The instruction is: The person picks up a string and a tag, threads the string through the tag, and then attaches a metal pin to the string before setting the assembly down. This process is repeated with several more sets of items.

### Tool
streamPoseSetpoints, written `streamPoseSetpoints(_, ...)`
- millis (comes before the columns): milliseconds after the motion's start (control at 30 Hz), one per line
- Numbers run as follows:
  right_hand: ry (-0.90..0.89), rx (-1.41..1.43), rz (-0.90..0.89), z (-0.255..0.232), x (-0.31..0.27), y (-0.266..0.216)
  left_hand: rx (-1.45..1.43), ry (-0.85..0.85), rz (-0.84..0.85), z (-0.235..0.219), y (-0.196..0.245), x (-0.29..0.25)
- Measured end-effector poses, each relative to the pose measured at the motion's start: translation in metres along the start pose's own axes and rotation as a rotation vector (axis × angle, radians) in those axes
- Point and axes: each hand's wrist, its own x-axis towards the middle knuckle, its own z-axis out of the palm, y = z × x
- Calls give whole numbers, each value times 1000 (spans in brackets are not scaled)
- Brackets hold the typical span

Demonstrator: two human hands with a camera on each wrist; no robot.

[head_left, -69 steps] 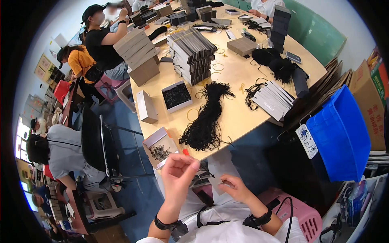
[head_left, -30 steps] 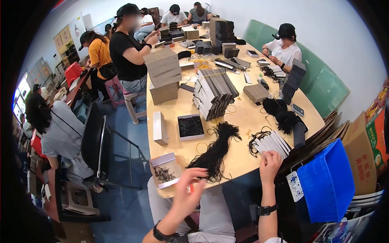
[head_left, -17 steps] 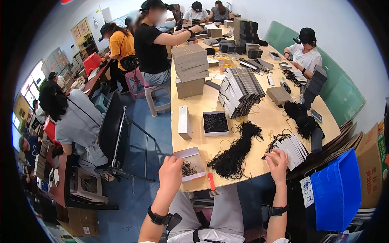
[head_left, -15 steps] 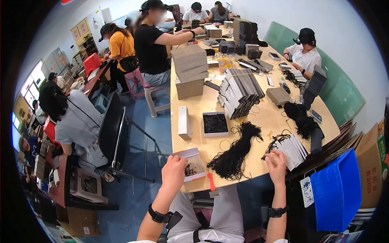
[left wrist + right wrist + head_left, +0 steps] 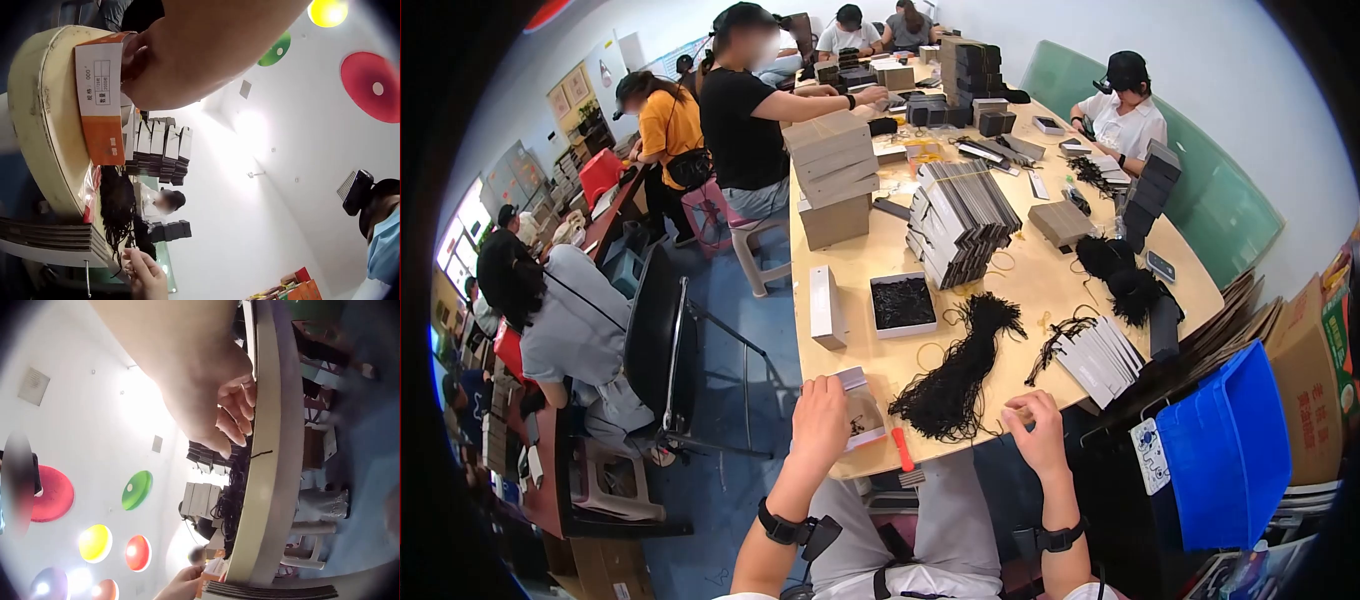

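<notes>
My left hand (image 5: 820,415) reaches into a small open carton (image 5: 868,437) at the near table edge. Its fingertips dip behind the white and orange wall (image 5: 100,103) in the left wrist view, so what they touch is hidden. Small dark wire pieces (image 5: 855,418) lie inside. My right hand (image 5: 1038,430) hovers by the table edge with loosely bent fingers and nothing in them. Left of it lies a bundle of black cords (image 5: 955,375); beyond it, fanned white tags (image 5: 1100,360) with black strings. A red strip-like object (image 5: 902,450) juts over the edge between the hands.
A box of black pieces (image 5: 903,305), an upright white box (image 5: 827,308) and a banded stack of grey cards (image 5: 960,225) stand farther back. Grey boxes (image 5: 830,180) rise at the left. A blue bin (image 5: 1225,450) stands at the right. Several people work around the room.
My left hand has gone from above my lap to the carton. My right hand went from the lap to the white tags, then drew back to the left. The view has shifted too.
</notes>
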Motion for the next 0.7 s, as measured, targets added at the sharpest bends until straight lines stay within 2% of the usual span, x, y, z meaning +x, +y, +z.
streamPoseSetpoints(67, -44, -58, -60, -2, -2, 1, -100, -9, -61, -7, 5, 1)
streamPoseSetpoints(233, -122, -182, -196, 4, 0, 15, -341, 28, -62, -7, 1, 3)
streamPoseSetpoints(300, -66, -134, -123, 4, 11, 19, -441, 36, -61, -8, 2, 4)
streamPoseSetpoints(333, -25, -53, 0, 2, 20, 17, -476, 46, -76, -11, 4, 5)
streamPoseSetpoints(400, 209, 105, -11, -10, 48, 2, -509, 51, -85, -14, 4, 4)
streamPoseSetpoints(433, 261, 325, 136, -20, 61, -11, -520, 59, -111, -14, 3, 4)
streamPoseSetpoints(467, 307, 419, 114, -33, 70, -23, -531, 66, -139, -15, 3, 3)
streamPoseSetpoints(500, 417, 580, -72, -36, 81, -24, -529, 65, -137, -13, 2, 3)
streamPoseSetpoints(533, 419, 581, -69, -39, 86, -33, -528, 124, -103, -9, -1, 2)
streamPoseSetpoints(600, 584, 536, -373, -44, 88, -55, -526, 184, -69, -6, -5, 0)
streamPoseSetpoints(633, 545, 602, -327, -37, 83, -61, -558, 177, -83, -5, -6, -2)
streamPoseSetpoints(700, 289, 726, -246, -19, 62, -54, -589, 168, -97, -6, -6, -4)
